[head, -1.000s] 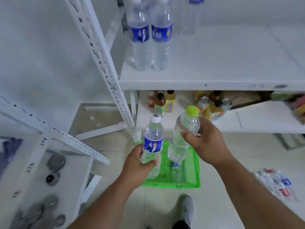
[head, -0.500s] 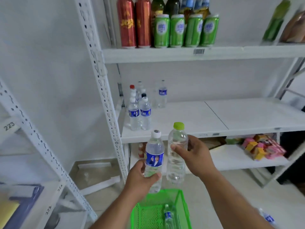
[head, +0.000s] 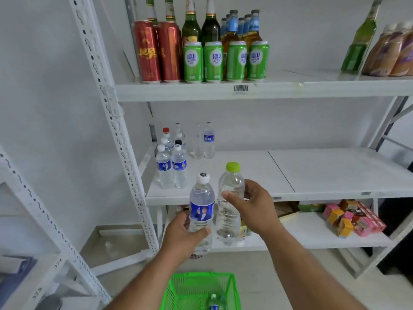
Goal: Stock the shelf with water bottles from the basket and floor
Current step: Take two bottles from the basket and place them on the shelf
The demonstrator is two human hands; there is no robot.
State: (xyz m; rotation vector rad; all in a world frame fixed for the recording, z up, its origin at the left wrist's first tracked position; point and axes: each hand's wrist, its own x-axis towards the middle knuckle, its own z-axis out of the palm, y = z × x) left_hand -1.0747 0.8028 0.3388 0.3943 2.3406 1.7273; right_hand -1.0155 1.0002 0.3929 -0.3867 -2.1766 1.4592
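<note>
My left hand (head: 182, 233) grips a clear water bottle with a white cap and blue label (head: 201, 204), held upright in front of the middle shelf (head: 312, 175). Right beside it, my right hand (head: 252, 209) holds an unlabelled clear bottle with a lime-green cap (head: 230, 198), also upright. Several water bottles (head: 172, 166) stand at the shelf's left end. A green basket (head: 201, 289) sits on the floor below my arms, with another bottle (head: 214, 304) in it.
The top shelf (head: 245, 90) carries red and green cans and glass bottles. The bottom shelf (head: 312, 238) holds pink and orange cartons (head: 350, 218). A perforated white upright (head: 116, 139) borders the shelf on the left. Another white rack (head: 33, 220) stands at far left.
Both hands have lifted their bottles from over the basket up to the level of the middle shelf's front edge. My view has tilted upward, bringing the top shelf into sight.
</note>
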